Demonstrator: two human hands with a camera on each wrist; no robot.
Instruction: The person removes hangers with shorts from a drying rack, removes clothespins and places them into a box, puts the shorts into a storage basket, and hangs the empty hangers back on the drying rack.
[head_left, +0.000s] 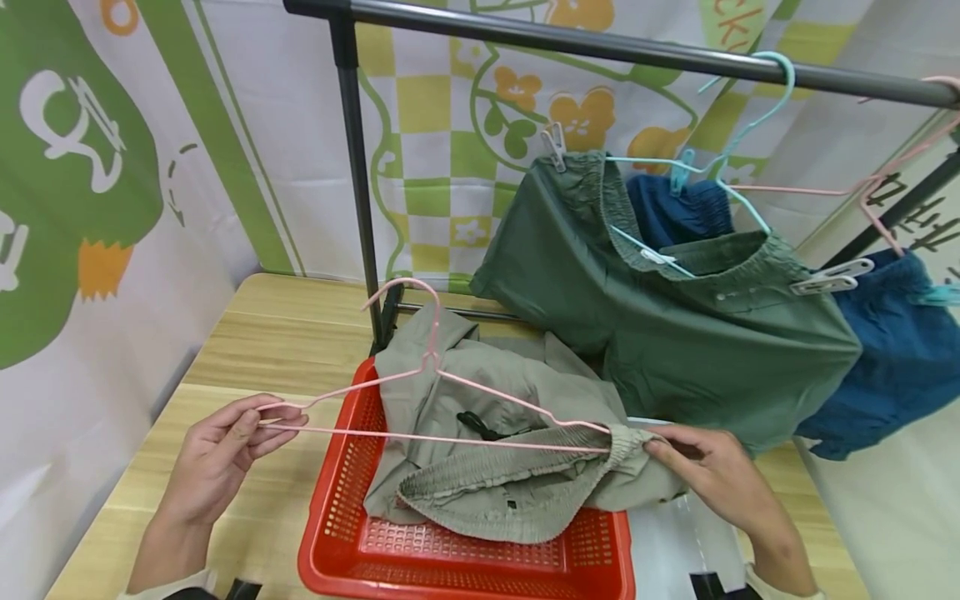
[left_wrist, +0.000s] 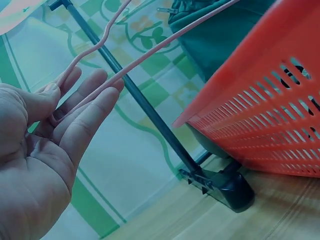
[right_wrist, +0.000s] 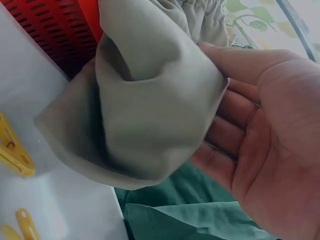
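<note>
1. We see the left hand (head_left: 225, 446) at the near left, palm turned inward, its thumb and curled fingers pinching the left end of a pink wire hanger (head_left: 435, 400).
2. The right hand (head_left: 712, 475) reaches in from the near right, fingers and thumb gripping a fold of the khaki shorts (head_left: 480, 442) at the waistband, right where the hanger's right end meets the cloth.
3. The hanger lies nearly level, its long axis running left to right between the two hands, with the hook pointing up and away from us.
4. The shorts lie bunched in a red basket (head_left: 352, 533), elastic waistband toward the near side and lifted to the hanger's bar.
5. The basket sits on a wooden table (head_left: 247, 350).
6. Beyond it, to the far right, green shorts (head_left: 675, 325) and blue shorts (head_left: 892, 367) hang clipped from a dark rail (head_left: 600, 46).
7. Yellow clothes pegs (right_wrist: 12, 152) lie on a white surface near the right hand.
</note>
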